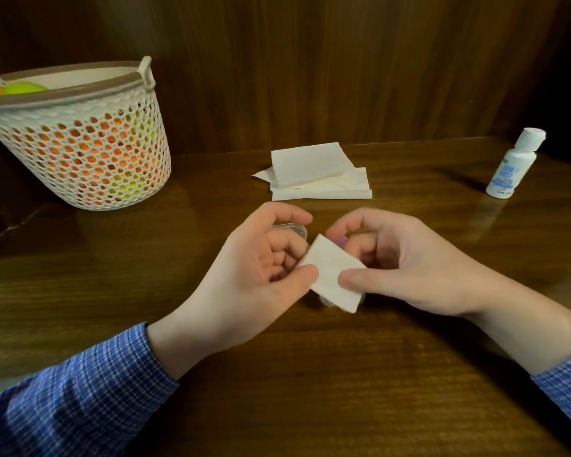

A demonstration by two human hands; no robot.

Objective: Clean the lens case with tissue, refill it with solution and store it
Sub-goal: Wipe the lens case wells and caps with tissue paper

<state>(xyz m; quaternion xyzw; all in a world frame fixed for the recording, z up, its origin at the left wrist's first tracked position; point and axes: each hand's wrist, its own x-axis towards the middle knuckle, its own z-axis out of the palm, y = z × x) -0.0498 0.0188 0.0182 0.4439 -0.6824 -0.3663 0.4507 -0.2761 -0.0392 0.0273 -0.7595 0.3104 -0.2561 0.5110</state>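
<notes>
Over the middle of the table, my left hand (261,258) and my right hand (406,262) hold a folded white tissue (332,273) between them, each thumb pinching one side. The tissue covers most of the clear lens case (290,229); a transparent rim shows behind my left fingers and another bit below the tissue. A small purple part (342,240) peeks out by my right fingers. A stack of folded tissues (317,173) lies behind the hands. The white solution bottle (515,166), cap on, stands at the far right.
A white perforated basket (80,140) with a brown rim, holding orange and green items, stands at the back left. A dark wooden wall runs along the table's (277,374) far edge.
</notes>
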